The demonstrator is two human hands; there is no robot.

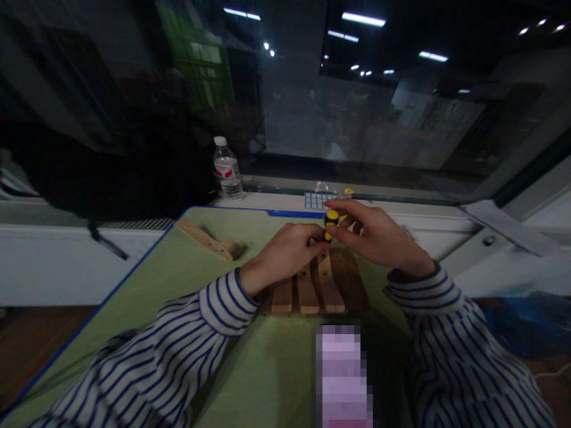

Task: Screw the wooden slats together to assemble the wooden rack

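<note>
1. Taking the wooden board [359, 282] as our clock's centre, twelve pointing away from us, we had a loose wooden piece [198, 236] at ten o'clock on the green table [250, 374]. A careless sweep of our striped left sleeve [178, 351] might have shoved it.

2. At eleven, we saw a capped water bottle [227, 172] upright on the ledge [265, 201], well apart from the work.

3. Our left hand [288, 252] lay between ten and eleven, fingers curled in at the lower end of a yellow-and-black screwdriver [331, 217]. Whether they gripped the tool or merely steadied something beneath it, we could not tell. Fingers so close to the working end risked a jab if the tool slipped.

4. The board lay flat, its slats [306, 295] reaching toward six o'clock. We saw no clamp, so a hard twist could have swivelled it.

5. The screwdriver stood roughly upright near twelve, over the board's far end, tip hidden from us. Any lean would probably have made it skid and scar the wood.

6. Near six showed a pixelated pinkish thing [342, 374] we could not identify.

7. Our right hand [375, 235], between one and two, had thumb and fingers closed about the handle; too light a hold might have let it tip.
</note>
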